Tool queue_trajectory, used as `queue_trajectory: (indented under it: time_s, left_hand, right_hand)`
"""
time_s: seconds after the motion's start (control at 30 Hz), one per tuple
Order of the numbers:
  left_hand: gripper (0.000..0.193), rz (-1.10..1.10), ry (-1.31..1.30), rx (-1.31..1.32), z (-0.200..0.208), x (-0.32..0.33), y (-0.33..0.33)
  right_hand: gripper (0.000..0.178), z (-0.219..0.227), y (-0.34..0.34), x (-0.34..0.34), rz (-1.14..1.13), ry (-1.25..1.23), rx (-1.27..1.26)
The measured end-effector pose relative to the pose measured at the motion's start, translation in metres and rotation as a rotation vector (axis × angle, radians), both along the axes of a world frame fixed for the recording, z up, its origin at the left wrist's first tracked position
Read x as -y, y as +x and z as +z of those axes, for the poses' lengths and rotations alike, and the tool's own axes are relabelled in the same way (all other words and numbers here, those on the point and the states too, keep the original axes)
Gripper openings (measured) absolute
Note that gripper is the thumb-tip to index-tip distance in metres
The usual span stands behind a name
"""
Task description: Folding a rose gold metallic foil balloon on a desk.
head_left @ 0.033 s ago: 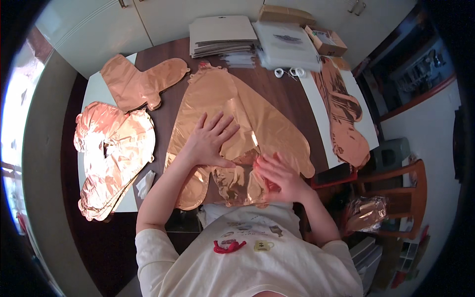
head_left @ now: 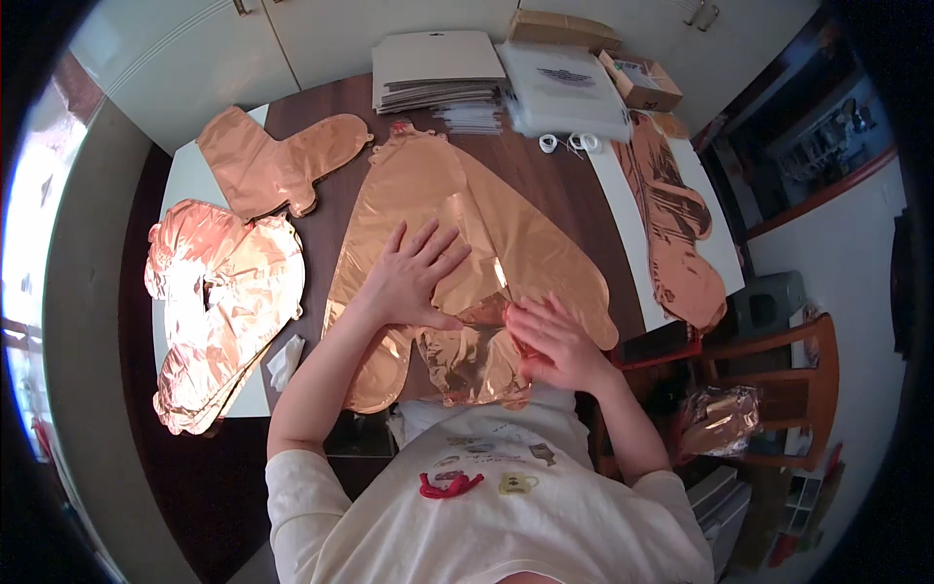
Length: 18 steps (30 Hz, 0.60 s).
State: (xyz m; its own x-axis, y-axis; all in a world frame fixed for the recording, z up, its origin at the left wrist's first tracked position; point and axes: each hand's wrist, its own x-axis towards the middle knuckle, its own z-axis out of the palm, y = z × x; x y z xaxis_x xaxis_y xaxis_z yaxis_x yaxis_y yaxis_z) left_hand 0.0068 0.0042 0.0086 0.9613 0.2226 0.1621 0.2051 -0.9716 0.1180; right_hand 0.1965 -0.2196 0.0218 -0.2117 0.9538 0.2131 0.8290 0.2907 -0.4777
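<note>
Left grip (head_left: 416, 284) above table (head_left: 550, 180), cabinets (head_left: 331, 39) beyond

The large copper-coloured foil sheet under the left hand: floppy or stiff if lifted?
The foil sheet would probably flop, given its creased near end. It looks thin, so likely light for its size; its glossy surface may be slippery.

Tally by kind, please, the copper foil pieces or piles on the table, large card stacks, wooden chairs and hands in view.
Foil pieces or piles: 4 (upper-left foil, lower-left foil, centre foil, far-right foil)
Card stack: 1
Wooden chair: 1
Hands: 2 (left hand, right hand)
Total: 8
</note>
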Motion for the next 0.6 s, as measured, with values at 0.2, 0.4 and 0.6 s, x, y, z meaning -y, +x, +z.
queue_trajectory:
  time_s: [0.2,0.4,0.6]
  left_hand:
    - [0.105,0.002,-0.012,-0.006,0.001,0.000,-0.001]
    - [0.106,0.001,-0.018,0.001,0.001,0.001,-0.002]
    - [0.107,0.008,-0.030,-0.030,0.003,0.000,-0.002]
  right_hand:
    - [0.043,-0.003,0.007,-0.016,-0.043,0.095,0.187]
    - [0.047,-0.001,0.008,-0.021,-0.032,0.040,0.240]
    - [0.068,0.013,0.012,-0.031,-0.039,-0.162,0.298]
